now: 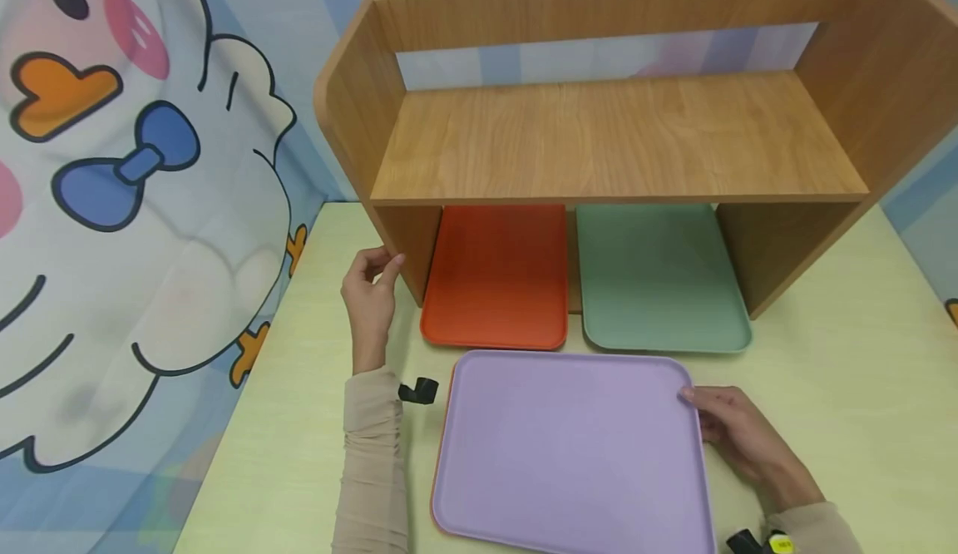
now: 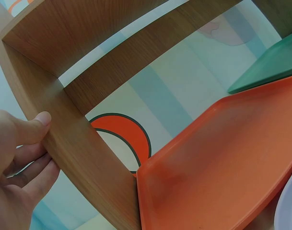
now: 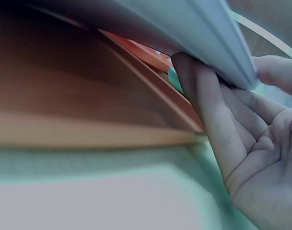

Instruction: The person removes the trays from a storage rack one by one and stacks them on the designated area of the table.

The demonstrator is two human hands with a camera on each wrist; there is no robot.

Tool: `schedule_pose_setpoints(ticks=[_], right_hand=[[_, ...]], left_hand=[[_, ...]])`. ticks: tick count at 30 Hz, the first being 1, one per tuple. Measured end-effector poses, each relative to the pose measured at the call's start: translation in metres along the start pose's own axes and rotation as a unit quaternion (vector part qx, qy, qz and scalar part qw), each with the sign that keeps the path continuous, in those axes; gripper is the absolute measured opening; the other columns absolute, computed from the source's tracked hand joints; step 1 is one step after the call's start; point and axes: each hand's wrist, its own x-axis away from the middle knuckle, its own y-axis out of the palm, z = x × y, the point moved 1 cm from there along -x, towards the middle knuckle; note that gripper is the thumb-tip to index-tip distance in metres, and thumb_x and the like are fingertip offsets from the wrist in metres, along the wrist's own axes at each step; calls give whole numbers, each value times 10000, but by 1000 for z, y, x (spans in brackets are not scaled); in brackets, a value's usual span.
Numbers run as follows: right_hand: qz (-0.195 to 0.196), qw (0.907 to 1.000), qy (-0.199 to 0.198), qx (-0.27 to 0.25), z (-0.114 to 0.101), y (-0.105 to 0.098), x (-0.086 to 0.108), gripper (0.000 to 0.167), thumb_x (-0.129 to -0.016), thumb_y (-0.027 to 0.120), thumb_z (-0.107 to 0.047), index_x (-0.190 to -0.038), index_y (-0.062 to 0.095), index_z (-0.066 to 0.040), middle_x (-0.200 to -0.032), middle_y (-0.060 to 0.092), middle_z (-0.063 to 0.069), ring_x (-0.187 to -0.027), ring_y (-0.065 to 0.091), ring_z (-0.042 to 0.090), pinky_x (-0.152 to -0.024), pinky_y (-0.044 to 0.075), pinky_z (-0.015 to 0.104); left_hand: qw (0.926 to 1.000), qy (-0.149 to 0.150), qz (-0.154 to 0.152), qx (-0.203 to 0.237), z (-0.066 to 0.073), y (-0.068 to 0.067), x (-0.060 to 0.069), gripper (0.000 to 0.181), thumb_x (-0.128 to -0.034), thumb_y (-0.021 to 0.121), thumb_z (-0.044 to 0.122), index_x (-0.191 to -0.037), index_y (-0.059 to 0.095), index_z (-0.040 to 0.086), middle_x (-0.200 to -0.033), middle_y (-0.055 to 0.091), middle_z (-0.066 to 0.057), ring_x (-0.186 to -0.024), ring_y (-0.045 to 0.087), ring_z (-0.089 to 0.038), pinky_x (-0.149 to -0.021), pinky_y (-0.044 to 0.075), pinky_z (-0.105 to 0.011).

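Purple tray [image 1: 572, 454] lies between the forearms, to the left of the right hand [image 1: 748, 442] and nearer the person than the left hand [image 1: 370, 300]. The right hand pinches its right rim, thumb above and fingers below; the rim probably serves as the grip because the tray shows no handle. At the fingers, this edge stands clear of an orange tray [image 3: 78, 110] underneath, leaving finger room.

The left hand pinches the front edge of the wooden shelf unit [image 1: 621, 138] at its left side panel, presumably to steady it. Just right of the left hand, a red-orange tray [image 1: 494, 279] sits under the shelf board. Beside it, a green tray [image 1: 662, 279] lies ahead of the right hand. Both project past the unit's front, which likely keeps their edges reachable. The table [image 1: 838, 371] carries the unit.
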Motion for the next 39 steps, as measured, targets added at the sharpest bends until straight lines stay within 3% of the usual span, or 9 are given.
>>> schedule_pose_setpoints(ticks=[4,8,13,16,18,26,29,35,39], right_hand=[[334,9984,206,405,-1,-4,2,357,-1023,398,-88,-976,740,-177,-847,744,11,-774,706,102,-660,572,280],[994,9872,546,1122,-1,-5,4,297,-997,490,-123,-889,751,-214,-723,717,-2,-650,677,85,-597,569,285],[1551,9631,880,2017,-2,-2,4,235,-963,571,-192,-879,739,-51,-648,676,-8,-577,651,93,-582,569,323],[1801,9433,984,2608,-4,1,4,328,-942,606,-252,-909,709,57,-627,650,-12,-554,639,93,-573,564,324],[1919,9277,971,3050,-6,3,4,377,-929,622,-294,-879,700,71,-606,633,-5,-537,620,88,-558,554,310],[2089,8567,600,4679,-15,12,2,380,-911,627,-391,-651,656,-115,-517,579,-22,-475,526,72,-530,448,229],[2056,8351,361,5090,-16,15,1,394,-919,622,-368,-596,599,-144,-478,535,-49,-452,483,59,-527,400,214],[2011,8290,378,5205,-15,15,0,403,-921,619,-367,-586,566,-149,-468,504,-55,-436,434,63,-486,361,230],[1975,8303,518,5186,-15,13,0,401,-922,611,-389,-608,567,-142,-484,505,-37,-443,418,69,-482,348,237]], left_hand=[[10000,26,-5,-29,1,0,1,245,-863,715,198,-1039,658,38,-988,659,-124,-946,611,-193,-899,479,-385],[10000,-12,-21,-19,2,0,1,249,-863,715,197,-1046,656,39,-996,661,-123,-946,609,-188,-897,479,-374],[10000,-56,-20,-16,0,1,0,252,-867,708,165,-1063,651,19,-1017,659,-152,-943,598,-188,-896,474,-367],[10000,-47,-4,-34,0,1,0,249,-875,692,123,-1076,641,-15,-1030,650,-193,-946,594,-214,-904,470,-404],[10000,-41,6,-47,1,2,0,247,-879,684,104,-1080,635,-32,-1033,645,-209,-945,593,-218,-906,468,-418],[9999,-70,-29,-82,2,0,2,255,-870,706,190,-1064,652,33,-1006,659,-123,-946,603,-165,-876,473,-319],[10000,-40,-33,-70,2,0,3,253,-867,709,203,-1060,653,49,-1003,660,-105,-957,607,-173,-875,478,-326],[10000,-33,-13,-88,2,-1,3,237,-868,709,197,-1054,653,62,-999,661,-99,-958,608,-174,-895,481,-372],[10000,-45,5,-83,2,0,3,238,-868,708,195,-1056,655,59,-1002,661,-102,-964,606,-187,-905,477,-394]])
